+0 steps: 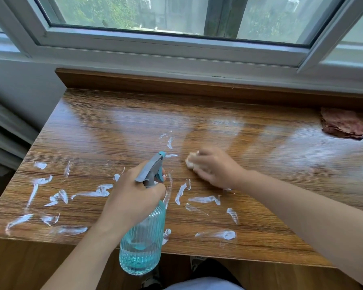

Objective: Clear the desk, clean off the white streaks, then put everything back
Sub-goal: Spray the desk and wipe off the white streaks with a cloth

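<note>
Head view looks down on a wooden counter (260,147) set under a window (176,15). The left hand (132,193) is closed around the neck of a spray bottle (142,241) – a ribbed, clear bottle with blue liquid in its lower part and a grey and blue trigger head – held tilted over the counter's near edge, nozzle pointing toward the far edge. The right hand (214,168) is curled over a small white wad (190,161), pressing it flat onto the counter near the middle; the hand is motion-blurred, and whether the wad is paper or cloth cannot be told. White streaks (92,192) are scattered over the near-left part of the counter, from the left edge across to just below the right hand – a few more lie just beyond the bottle's nozzle. A crumpled reddish-brown cloth (342,124) lies well apart, near the far right corner
</note>
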Available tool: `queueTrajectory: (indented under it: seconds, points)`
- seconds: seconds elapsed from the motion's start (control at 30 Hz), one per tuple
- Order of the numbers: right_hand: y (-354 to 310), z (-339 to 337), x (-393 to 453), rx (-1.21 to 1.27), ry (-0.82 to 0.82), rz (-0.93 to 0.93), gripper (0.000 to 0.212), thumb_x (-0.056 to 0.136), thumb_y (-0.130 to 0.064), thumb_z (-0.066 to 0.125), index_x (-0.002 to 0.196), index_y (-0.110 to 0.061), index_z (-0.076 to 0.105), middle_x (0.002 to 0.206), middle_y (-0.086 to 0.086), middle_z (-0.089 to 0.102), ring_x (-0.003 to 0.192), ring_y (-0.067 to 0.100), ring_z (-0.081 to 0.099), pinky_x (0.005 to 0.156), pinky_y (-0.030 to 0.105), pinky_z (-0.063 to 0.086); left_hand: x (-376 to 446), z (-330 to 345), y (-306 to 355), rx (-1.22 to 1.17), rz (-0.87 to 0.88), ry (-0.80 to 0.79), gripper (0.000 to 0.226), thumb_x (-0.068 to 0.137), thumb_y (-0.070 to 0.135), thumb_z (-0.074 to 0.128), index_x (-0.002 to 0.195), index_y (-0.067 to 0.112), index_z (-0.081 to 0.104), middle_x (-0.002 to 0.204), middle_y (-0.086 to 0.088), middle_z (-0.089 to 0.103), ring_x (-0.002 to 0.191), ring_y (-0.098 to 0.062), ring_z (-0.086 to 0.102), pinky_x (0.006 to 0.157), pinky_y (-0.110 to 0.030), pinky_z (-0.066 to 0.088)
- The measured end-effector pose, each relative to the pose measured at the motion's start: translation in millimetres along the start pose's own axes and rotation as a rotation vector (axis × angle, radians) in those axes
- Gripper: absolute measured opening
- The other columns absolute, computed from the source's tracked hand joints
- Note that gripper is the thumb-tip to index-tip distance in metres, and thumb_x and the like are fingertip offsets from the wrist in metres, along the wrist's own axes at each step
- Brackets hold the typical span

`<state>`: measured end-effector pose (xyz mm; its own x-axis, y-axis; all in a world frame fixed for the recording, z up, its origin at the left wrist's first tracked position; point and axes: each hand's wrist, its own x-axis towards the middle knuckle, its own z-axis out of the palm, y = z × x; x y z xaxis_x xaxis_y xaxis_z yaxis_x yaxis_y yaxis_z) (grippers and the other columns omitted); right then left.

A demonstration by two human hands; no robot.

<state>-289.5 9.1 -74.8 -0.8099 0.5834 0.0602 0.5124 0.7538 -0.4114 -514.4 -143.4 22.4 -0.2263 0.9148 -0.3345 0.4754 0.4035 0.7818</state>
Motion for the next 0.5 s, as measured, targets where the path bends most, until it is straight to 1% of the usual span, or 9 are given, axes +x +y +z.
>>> queueTrajectory:
  seconds: [0.03, 0.1, 0.13, 0.17, 0.23, 0.3, 0.37, 0.43, 0.5]
  points:
    - [-7.2, -0.5, -8.0, 0.041, -0.042, -0.035, 0.029, 0.097, -0.030, 0.062, 0.123, -0.019, 0.072, 0.089, -0.007, 0.058, 0.077, 0.010, 0.050, 0.067, 0.023, 0.041, 0.4, 0.7, 1.1, 0.006, -0.004, -0.006, 0.027, 0.081, 0.019, 0.058, 0.106, 0.010, 0.061, 0.076, -0.021, 0.047, 0.058, -0.018, 0.032, 0.059, -0.039, 0.033]
    - [-5.8, -5.4, -10.6, 0.077, -0.073, -0.016, 0.029, 0.097, -0.033, 0.063, 0.119, -0.017, 0.075, 0.088, -0.006, 0.061, 0.076, 0.009, 0.053, 0.064, 0.024, 0.045, 1.3, 2.2, 3.8, 0.012, -0.017, -0.016, 0.037, 0.072, 0.028, 0.054, 0.105, 0.012, 0.061, 0.083, -0.023, 0.054, 0.058, -0.019, 0.032, 0.058, -0.040, 0.034]
    - [1.2, -9.4, -5.5, 0.077, -0.028, 0.035, 0.030, 0.098, -0.035, 0.062, 0.118, -0.017, 0.075, 0.091, -0.004, 0.062, 0.079, 0.012, 0.056, 0.067, 0.028, 0.049, 1.6, 2.8, 5.4, 0.006, -0.018, -0.018, 0.040, 0.070, 0.029, 0.052, 0.105, 0.012, 0.060, 0.078, -0.019, 0.051, 0.058, -0.019, 0.032, 0.058, -0.040, 0.034]
    - [11.8, -13.4, 1.6, 0.060, 0.060, 0.109, 0.031, 0.098, -0.036, 0.062, 0.120, -0.017, 0.074, 0.094, -0.002, 0.062, 0.084, 0.016, 0.058, 0.071, 0.034, 0.052, 2.1, 3.7, 6.4, 0.001, -0.013, -0.021, 0.040, 0.070, 0.029, 0.053, 0.105, 0.011, 0.060, 0.073, -0.013, 0.046, 0.057, -0.019, 0.031, 0.057, -0.040, 0.034]
    - [39.6, -22.5, 16.8, -0.070, 0.225, 0.303, 0.033, 0.098, -0.035, 0.061, 0.124, -0.016, 0.069, 0.099, 0.003, 0.056, 0.093, 0.025, 0.055, 0.077, 0.042, 0.050, 2.4, 5.2, 9.3, 0.000, 0.011, -0.023, 0.029, 0.076, 0.025, 0.057, 0.103, 0.012, 0.060, 0.070, -0.004, 0.043, 0.056, -0.018, 0.030, 0.057, -0.039, 0.033]
    - [57.0, -25.9, 24.0, -0.183, 0.215, 0.429, 0.033, 0.100, -0.034, 0.056, 0.127, -0.016, 0.060, 0.103, 0.005, 0.050, 0.100, 0.030, 0.050, 0.079, 0.040, 0.044, 2.9, 6.5, 11.1, 0.005, 0.037, -0.025, 0.015, 0.085, 0.015, 0.059, 0.099, 0.016, 0.061, 0.071, -0.004, 0.046, 0.055, -0.017, 0.031, 0.057, -0.039, 0.034]
    - [55.4, -21.8, 20.8, -0.176, 0.150, 0.398, 0.033, 0.103, -0.033, 0.048, 0.130, -0.016, 0.054, 0.107, 0.009, 0.051, 0.102, 0.032, 0.049, 0.083, 0.041, 0.043, 3.3, 7.6, 11.6, 0.017, 0.062, -0.021, 0.014, 0.086, 0.011, 0.058, 0.096, 0.019, 0.062, 0.067, -0.001, 0.045, 0.053, -0.016, 0.031, 0.057, -0.039, 0.034]
    - [40.1, -12.0, 6.5, -0.127, 0.082, 0.228, 0.036, 0.102, -0.030, 0.048, 0.135, -0.016, 0.054, 0.106, 0.008, 0.052, 0.096, 0.028, 0.049, 0.083, 0.043, 0.044, 3.3, 8.8, 11.9, 0.010, 0.075, -0.014, 0.015, 0.086, 0.009, 0.058, 0.097, 0.018, 0.063, 0.062, 0.005, 0.041, 0.053, -0.015, 0.031, 0.057, -0.038, 0.034]
    - [19.0, -5.2, -13.6, -0.069, -0.029, 0.076, 0.042, 0.100, -0.027, 0.053, 0.140, -0.018, 0.055, 0.104, 0.003, 0.052, 0.093, 0.023, 0.048, 0.083, 0.036, 0.043, 3.5, 9.9, 11.3, -0.003, 0.076, -0.021, 0.015, 0.086, 0.008, 0.058, 0.096, 0.018, 0.063, 0.063, 0.003, 0.043, 0.053, -0.015, 0.032, 0.057, -0.038, 0.034]
